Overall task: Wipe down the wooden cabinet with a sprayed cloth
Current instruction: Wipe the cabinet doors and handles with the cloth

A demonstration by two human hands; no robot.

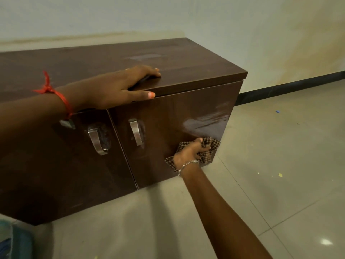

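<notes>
Hold the checked cloth [211, 144] bunched, as now, in the curled fingers of the right hand [190, 151], pressed against the lower outer corner of the right door [168, 118] of the wooden cabinet [56, 174]. Work in overlapping strokes up through the wet-looking streaks [205, 122] — probably spray, hard to confirm under the glare — then across to the metal handle [136, 131]. Brace through the left hand [119, 88], spread open and palm down on the front edge of the cabinet top [186, 75], thumb over the lip. Finish with the pale smear [145, 57] farther back.
</notes>
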